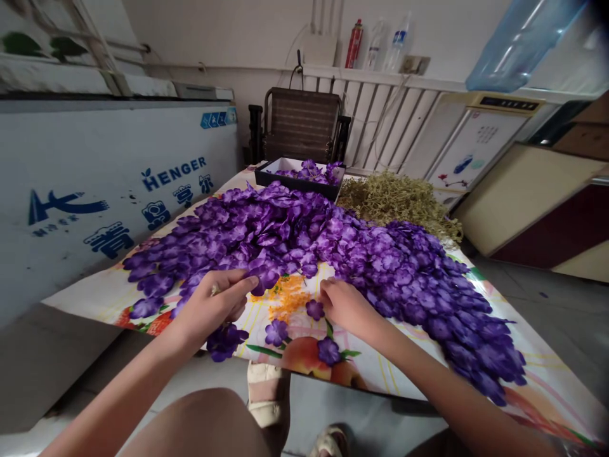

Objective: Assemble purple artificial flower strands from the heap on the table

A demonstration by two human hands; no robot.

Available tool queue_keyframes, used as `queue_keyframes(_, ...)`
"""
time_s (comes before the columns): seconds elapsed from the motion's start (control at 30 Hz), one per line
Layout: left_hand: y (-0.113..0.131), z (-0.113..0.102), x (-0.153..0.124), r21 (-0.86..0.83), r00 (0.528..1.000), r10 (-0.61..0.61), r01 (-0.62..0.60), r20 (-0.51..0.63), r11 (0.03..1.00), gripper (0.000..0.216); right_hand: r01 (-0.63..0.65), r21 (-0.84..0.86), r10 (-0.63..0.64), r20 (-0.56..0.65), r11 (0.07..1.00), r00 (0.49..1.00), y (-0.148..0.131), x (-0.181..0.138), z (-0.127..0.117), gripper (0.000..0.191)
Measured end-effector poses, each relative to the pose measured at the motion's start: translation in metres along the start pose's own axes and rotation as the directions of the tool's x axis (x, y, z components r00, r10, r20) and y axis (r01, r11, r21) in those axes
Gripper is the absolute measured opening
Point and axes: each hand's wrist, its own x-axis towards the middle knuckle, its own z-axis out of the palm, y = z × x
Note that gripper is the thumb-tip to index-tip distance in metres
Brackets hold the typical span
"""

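Stretching in from the bottom edge, over a knee in tan shorts (190, 422): bare forearms (118, 393) reaching across a long counter under a glossy white fruit-printed cloth (390, 381). Sprawling over most of that cloth, a broad heap of violet fabric blossoms (390, 273) curving from the far end down toward the right corner. Looming along the left side, a white chest freezer with blue lettering (118, 203); standing beyond the counter, a white metal radiator (390, 120) and a brown slatted chair (302, 124). Piling up past the heap's far edge, a tangle of dry olive-green moss (399, 206), just beside a shallow black tray holding more blossoms (295, 181).

Closing on the heap's near edge, the left grip (214, 304), fingers and thumb pressing together, apparently pinching one violet blossom (263, 278) ahead and to its right, a roundish shape showing no clear long axis. Hovering low to the right, the right grip (347, 308), fingers curling down toward the cloth, any pinched item impossible to make out. Lying between both grips, nearer the right one, a loose violet blossom (314, 310), nothing blocking it; scattering below, more loose blossoms (276, 332).
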Motion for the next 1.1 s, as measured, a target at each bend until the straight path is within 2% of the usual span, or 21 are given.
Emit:
queue_keyframes(0.07, 0.002, 0.001, -0.003, 0.006, 1.000, 0.003, -0.003, 0.011, 1.000, 0.035, 0.007, 0.125, -0.003, -0.031, 0.992, 1.000, -0.002, -0.001, -0.006, 0.007)
queue_keyframes(0.17, 0.005, 0.005, -0.007, 0.025, 0.999, 0.004, -0.005, 0.034, 1.000, 0.033, 0.016, 0.384, 0.002, -0.046, 0.923, 0.999, -0.009, -0.008, -0.019, 0.016)
queue_keyframes(0.33, 0.009, 0.014, -0.012, 0.165, 0.994, 0.007, -0.025, 0.110, 0.986, 0.037, -0.029, 0.760, 0.021, 0.020, 0.649, 1.000, -0.030, -0.038, -0.037, 0.019)
queue_keyframes(0.5, 0.011, 0.027, -0.013, 0.188, 0.982, -0.004, -0.032, 0.187, 0.982, 0.040, -0.095, 0.902, 0.019, 0.095, 0.421, 0.995, -0.044, -0.063, -0.044, 0.018)
queue_keyframes(0.63, 0.013, 0.038, -0.009, 0.216, 0.977, -0.008, -0.039, 0.213, 0.976, 0.039, -0.095, 0.954, 0.049, 0.085, 0.285, 0.995, -0.045, -0.069, -0.045, 0.023)
queue_keyframes(0.7, 0.014, 0.044, -0.008, 0.230, 0.974, -0.003, -0.050, 0.225, 0.972, 0.039, -0.068, 0.958, 0.070, 0.051, 0.277, 0.996, -0.043, -0.071, -0.046, 0.023)
queue_keyframes(0.73, 0.015, 0.047, -0.007, 0.233, 0.973, 0.001, -0.056, 0.230, 0.971, 0.038, -0.047, 0.948, 0.079, 0.023, 0.313, 0.997, -0.042, -0.072, -0.046, 0.022)
queue_keyframes(0.83, 0.019, 0.055, -0.009, 0.235, 0.970, -0.005, -0.054, 0.244, 0.970, 0.037, 0.023, 0.866, 0.100, -0.085, 0.500, 0.991, -0.040, -0.075, -0.048, 0.018)
queue_keyframes(0.9, 0.022, 0.059, -0.011, 0.237, 0.970, -0.024, -0.035, 0.241, 0.971, 0.036, 0.068, 0.812, 0.083, -0.142, 0.580, 0.986, -0.040, -0.077, -0.049, 0.020)
queue_keyframes(0.97, 0.024, 0.062, -0.013, 0.246, 0.972, -0.039, -0.020, 0.231, 0.969, 0.036, 0.098, 0.828, 0.057, -0.154, 0.552, 0.986, -0.040, -0.079, -0.049, 0.023)
queue_keyframes(1.1, 0.023, 0.067, -0.014, 0.251, 0.966, -0.024, -0.043, 0.256, 0.967, 0.036, 0.101, 0.910, 0.020, -0.119, 0.402, 0.993, -0.041, -0.083, -0.049, 0.023)
